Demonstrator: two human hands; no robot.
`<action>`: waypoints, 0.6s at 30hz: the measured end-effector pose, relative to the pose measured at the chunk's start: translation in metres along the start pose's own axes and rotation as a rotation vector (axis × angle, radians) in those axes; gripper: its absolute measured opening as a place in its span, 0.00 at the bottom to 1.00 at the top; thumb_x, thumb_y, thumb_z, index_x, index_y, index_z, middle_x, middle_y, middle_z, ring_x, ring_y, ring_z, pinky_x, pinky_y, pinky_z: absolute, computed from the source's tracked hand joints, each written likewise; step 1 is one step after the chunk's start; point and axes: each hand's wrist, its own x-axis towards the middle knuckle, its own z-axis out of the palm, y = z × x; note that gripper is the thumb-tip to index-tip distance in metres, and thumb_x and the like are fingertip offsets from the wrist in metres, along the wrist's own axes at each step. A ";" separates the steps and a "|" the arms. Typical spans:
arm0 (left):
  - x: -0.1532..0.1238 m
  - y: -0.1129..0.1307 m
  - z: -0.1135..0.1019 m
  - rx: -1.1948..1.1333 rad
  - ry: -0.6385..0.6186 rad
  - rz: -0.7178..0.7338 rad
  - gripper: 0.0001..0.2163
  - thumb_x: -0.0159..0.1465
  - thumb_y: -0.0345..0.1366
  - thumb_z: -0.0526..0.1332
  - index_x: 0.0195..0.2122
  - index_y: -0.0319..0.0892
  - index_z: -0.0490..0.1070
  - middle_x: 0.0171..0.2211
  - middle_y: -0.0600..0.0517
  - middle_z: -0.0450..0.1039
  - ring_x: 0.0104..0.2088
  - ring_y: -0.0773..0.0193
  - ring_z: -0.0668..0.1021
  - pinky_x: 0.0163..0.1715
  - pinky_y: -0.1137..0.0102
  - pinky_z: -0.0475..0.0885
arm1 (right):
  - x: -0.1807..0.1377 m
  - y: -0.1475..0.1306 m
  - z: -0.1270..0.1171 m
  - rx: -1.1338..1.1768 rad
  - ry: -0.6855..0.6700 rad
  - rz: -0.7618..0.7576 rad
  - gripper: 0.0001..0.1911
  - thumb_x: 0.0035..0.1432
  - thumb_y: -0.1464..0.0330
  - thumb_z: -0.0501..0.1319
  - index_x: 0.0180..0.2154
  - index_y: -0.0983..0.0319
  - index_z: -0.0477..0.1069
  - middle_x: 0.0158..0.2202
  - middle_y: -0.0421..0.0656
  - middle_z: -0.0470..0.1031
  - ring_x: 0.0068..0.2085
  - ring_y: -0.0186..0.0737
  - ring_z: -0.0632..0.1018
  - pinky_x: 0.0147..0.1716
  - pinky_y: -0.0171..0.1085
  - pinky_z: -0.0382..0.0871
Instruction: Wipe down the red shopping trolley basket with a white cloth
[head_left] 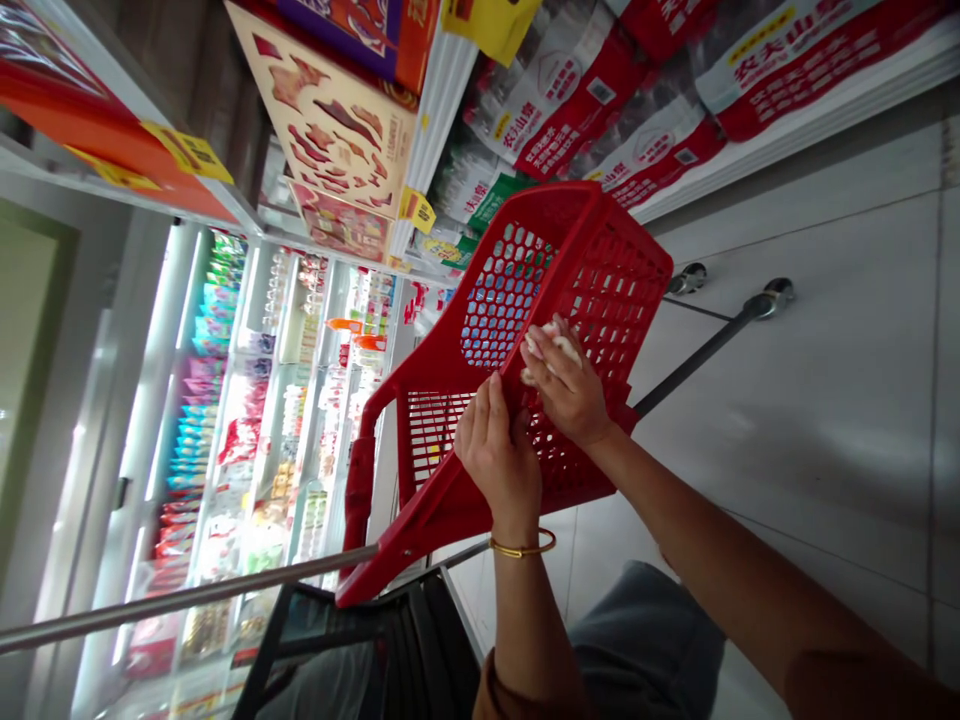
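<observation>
Starting at the left, my bracelet hangs close to the edge of the red cart, so I judge it could snag there if my wrist drops. My left hand is narrow, its fingers gathered together over the cart; I cannot tell whether it grips anything, so it may give little steadying if the cart shifts. Just to its right, my right hand is curled around a pale bundle, held against or just above the cart's lattice side; I cannot tell which. Soft and crumpled as it looks, it could slip out from under my fingers if I loosen them, and a thin end could catch in the lattice holes. Farther right, the wheels rest on smooth tiles; leaning on the cart could set it rolling, and that would pull the bundle out of place.

Now the count, again from the left. I see one lit display case, whose small packets are too many and too blurred to number. There are at least four yellow price tags and at least three flat boxes on the shelves. Then come one bracelet, one cart, two hands and one pale bundle. Past those are at least four red-labelled water packs, at least one green-labelled pack, and two wheels in sight.
</observation>
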 end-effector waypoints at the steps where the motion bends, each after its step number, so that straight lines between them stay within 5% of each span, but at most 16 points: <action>1: 0.000 0.000 0.000 -0.001 -0.004 0.001 0.22 0.66 0.32 0.59 0.61 0.40 0.65 0.55 0.41 0.74 0.54 0.53 0.76 0.55 0.59 0.68 | -0.004 0.002 -0.001 0.011 -0.013 0.021 0.31 0.67 0.72 0.55 0.67 0.49 0.50 0.63 0.41 0.68 0.69 0.43 0.59 0.68 0.51 0.58; 14: -0.002 -0.002 0.001 -0.012 0.010 0.015 0.22 0.65 0.31 0.59 0.61 0.40 0.65 0.55 0.41 0.74 0.54 0.53 0.76 0.53 0.60 0.69 | -0.060 0.026 -0.021 0.069 -0.075 0.239 0.26 0.67 0.73 0.55 0.63 0.49 0.60 0.61 0.42 0.70 0.65 0.50 0.66 0.58 0.52 0.73; 18: -0.003 -0.004 0.002 -0.016 0.006 0.002 0.22 0.66 0.31 0.59 0.61 0.42 0.65 0.55 0.42 0.74 0.54 0.54 0.76 0.53 0.59 0.69 | -0.067 0.032 -0.030 0.012 -0.045 0.219 0.29 0.65 0.75 0.56 0.64 0.47 0.58 0.62 0.42 0.68 0.65 0.51 0.66 0.61 0.55 0.69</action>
